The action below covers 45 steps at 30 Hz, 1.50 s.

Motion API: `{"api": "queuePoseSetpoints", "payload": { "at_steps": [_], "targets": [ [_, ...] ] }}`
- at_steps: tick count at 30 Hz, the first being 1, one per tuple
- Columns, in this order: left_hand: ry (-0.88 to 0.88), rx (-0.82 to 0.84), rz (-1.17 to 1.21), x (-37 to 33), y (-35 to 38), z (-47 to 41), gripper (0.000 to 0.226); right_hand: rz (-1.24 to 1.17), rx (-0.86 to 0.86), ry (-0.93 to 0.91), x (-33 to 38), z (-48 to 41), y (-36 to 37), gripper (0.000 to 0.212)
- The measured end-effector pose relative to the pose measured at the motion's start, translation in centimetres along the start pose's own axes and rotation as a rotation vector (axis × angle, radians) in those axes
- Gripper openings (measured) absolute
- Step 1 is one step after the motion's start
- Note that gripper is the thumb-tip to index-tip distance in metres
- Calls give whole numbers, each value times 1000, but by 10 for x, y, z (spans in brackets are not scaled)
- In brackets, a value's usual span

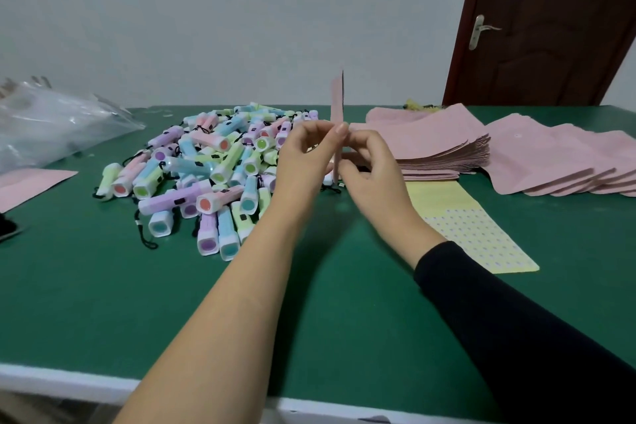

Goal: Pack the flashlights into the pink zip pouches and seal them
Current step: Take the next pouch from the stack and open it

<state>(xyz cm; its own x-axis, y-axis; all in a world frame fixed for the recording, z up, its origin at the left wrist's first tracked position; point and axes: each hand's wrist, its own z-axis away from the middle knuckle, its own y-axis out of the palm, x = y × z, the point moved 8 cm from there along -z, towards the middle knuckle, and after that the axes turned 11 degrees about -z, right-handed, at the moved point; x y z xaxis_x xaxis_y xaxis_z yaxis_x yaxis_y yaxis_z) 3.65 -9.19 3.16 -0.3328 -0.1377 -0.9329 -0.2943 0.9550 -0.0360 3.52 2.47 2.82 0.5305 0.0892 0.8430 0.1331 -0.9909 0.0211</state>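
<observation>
Green table [103, 303], plain wall behind. We pinch pink pouch [336, 103] edge-on at centre, left hand [303, 161] and right hand [371, 175] both gripping. Flashlights [206, 168] heaped at 10 o'clock; pouch stack [430, 144] at 2. Pouch likely light, floppy: hold mouth edges.

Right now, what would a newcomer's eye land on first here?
The heap of pastel flashlights at centre-left of the green table draws the eye first. Just right of it, the left hand and right hand pinch one pink pouch upright, edge-on to the camera. Fanned stacks of pink pouches lie at the right, behind a yellow dotted sheet.
</observation>
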Motion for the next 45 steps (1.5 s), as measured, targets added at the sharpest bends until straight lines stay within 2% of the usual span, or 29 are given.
{"api": "queuePoseSetpoints", "payload": {
  "at_steps": [4,9,15,20,24,27,30,35,41,45],
  "targets": [
    [-3,25,35,0,1,1,10,-43,-20,-3,2,0,-3,10],
    [0,55,41,1,2,0,7,-48,-65,-1,5,0,-7,20],
    [19,45,-35,3,3,-1,5,-8,-98,-4,5,0,-12,15],
    [176,-98,-248,-9,-4,0,7,118,-139,-53,9,0,-16,19],
    [215,-101,-283,-14,1,6,19,243,-150,-111,11,0,-17,20],
    [242,-125,-380,-17,0,8,13,270,-159,-121,11,0,-17,20],
    [298,-143,-559,-22,0,10,10,269,-182,-117,10,0,-18,19],
    [436,-179,-910,-30,9,14,20,318,-200,-141,11,3,-19,18],
    [484,-98,-909,-29,12,12,17,368,-111,-118,5,0,-14,26],
    [535,-32,-903,-29,16,11,15,410,-100,-121,2,-2,-18,16]
  ]
}}
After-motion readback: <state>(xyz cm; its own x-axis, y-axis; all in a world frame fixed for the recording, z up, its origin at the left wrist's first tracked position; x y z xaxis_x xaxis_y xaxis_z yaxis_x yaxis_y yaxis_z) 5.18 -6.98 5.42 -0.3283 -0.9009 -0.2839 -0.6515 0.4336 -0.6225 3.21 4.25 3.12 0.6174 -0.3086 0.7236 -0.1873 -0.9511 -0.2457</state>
